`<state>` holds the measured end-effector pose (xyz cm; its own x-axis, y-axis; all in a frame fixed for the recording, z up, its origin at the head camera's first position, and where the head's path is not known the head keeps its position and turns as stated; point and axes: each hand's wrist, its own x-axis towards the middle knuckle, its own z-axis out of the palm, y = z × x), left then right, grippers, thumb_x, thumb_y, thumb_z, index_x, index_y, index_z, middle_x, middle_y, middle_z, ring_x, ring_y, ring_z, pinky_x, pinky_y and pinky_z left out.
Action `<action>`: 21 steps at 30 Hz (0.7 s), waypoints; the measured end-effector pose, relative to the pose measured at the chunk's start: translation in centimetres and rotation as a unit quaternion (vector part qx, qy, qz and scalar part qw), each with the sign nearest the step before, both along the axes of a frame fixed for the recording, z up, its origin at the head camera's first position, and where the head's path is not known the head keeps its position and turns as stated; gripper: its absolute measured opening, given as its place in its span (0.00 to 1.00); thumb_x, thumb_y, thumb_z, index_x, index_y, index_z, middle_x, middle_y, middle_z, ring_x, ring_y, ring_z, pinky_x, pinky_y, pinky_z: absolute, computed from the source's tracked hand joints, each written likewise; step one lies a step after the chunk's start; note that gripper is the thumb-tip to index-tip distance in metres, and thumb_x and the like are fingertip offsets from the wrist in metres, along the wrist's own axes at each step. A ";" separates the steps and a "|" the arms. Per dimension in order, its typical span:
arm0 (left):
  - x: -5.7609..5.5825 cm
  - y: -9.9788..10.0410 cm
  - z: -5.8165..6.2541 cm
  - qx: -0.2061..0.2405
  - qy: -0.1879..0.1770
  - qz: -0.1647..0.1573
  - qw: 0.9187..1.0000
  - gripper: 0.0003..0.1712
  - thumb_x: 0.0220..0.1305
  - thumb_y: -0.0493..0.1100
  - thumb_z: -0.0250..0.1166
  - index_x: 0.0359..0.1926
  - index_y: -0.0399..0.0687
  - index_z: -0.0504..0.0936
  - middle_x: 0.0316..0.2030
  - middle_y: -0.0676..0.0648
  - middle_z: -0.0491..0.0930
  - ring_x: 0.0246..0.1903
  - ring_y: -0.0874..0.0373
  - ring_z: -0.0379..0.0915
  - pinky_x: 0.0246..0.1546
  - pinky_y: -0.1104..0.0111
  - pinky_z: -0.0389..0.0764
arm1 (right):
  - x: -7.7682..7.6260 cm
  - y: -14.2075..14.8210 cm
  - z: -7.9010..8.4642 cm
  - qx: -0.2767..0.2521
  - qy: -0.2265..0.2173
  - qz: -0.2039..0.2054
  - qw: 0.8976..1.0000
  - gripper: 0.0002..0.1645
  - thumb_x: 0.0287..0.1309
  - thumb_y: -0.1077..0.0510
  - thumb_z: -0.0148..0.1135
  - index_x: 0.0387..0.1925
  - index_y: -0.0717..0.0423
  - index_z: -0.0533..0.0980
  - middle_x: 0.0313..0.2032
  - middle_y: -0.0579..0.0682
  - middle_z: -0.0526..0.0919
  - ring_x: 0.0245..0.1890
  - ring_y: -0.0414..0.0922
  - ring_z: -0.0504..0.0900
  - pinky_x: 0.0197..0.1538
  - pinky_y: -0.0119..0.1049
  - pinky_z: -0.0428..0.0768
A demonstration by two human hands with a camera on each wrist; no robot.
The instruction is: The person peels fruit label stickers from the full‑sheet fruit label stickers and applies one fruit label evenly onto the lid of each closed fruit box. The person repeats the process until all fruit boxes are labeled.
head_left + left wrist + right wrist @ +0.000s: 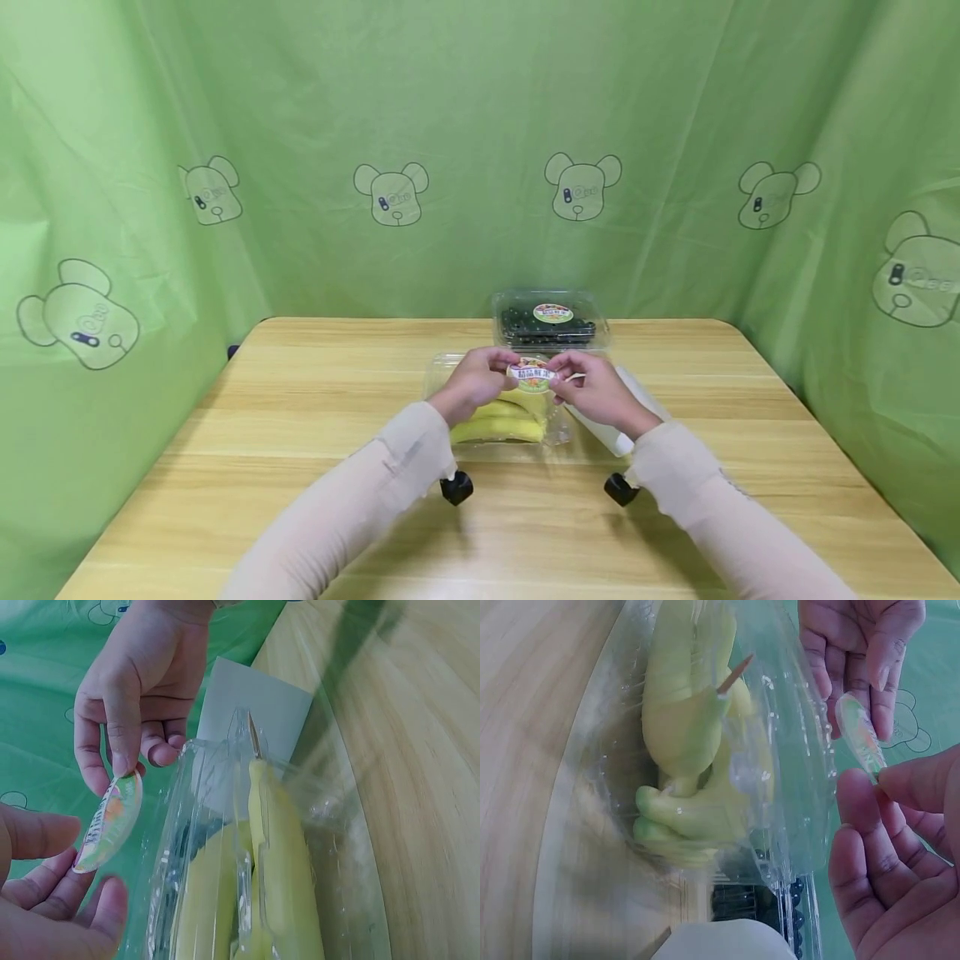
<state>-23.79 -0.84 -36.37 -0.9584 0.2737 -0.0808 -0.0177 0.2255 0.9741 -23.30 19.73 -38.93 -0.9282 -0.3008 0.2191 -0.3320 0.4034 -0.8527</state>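
Observation:
A round fruit-print sticker (pixel 532 375) is held up above a clear plastic box (pixel 810 735) with yellow bananas (pixel 498 422) inside. My right hand (pixel 596 387) pinches one edge of the sticker between thumb and fingers. At the opposite edge, my left hand (pixel 480 379) touches it with its fingertips; in the left wrist view the left thumb (pixel 45 834) stands apart from the sticker. The bananas lie on their side, a brown stem tip pointing up in the right wrist view. Both hands hover over the back part of the box.
Behind the hands stands a second clear box (pixel 600 332) of dark fruit, a similar sticker (pixel 553 313) on its lid. A long white sheet-like piece (pixel 647 396) lies under the right forearm side. Green curtain (pixel 480 100) encloses the wooden table (pixel 337 358).

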 end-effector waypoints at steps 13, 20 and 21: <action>0.1 -1.5 0.1 -0.019 0.006 -0.006 1.000 0.21 0.55 0.25 0.64 0.51 0.40 0.80 0.45 0.46 0.79 0.41 0.52 0.78 0.49 0.59 0.81 | -0.1 -1.1 0.2 0.032 0.012 0.002 0.999 0.13 0.57 0.71 0.62 0.45 0.68 0.75 0.31 0.54 0.80 0.29 0.50 0.81 0.35 0.40 0.85; -0.1 -2.1 0.0 -0.040 0.020 -0.003 0.999 0.18 0.55 0.26 0.64 0.48 0.39 0.80 0.41 0.45 0.79 0.38 0.52 0.77 0.47 0.57 0.82 | -0.1 -1.8 0.4 0.033 0.000 0.004 0.999 0.13 0.57 0.70 0.61 0.45 0.68 0.75 0.31 0.54 0.79 0.27 0.47 0.81 0.29 0.35 0.83; -0.2 -2.2 -0.1 -0.043 0.022 -0.002 0.999 0.18 0.55 0.26 0.64 0.48 0.39 0.80 0.41 0.45 0.79 0.38 0.52 0.77 0.47 0.58 0.82 | -0.2 -1.9 0.5 0.035 -0.002 0.004 0.999 0.13 0.58 0.70 0.61 0.45 0.67 0.75 0.31 0.54 0.79 0.27 0.47 0.81 0.28 0.35 0.83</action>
<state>-23.95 -3.05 -36.46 -0.9607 0.2706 -0.0615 0.0262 0.3092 0.9507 -23.45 17.79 -38.48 -0.9263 -0.3230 0.1942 -0.3328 0.4592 -0.8236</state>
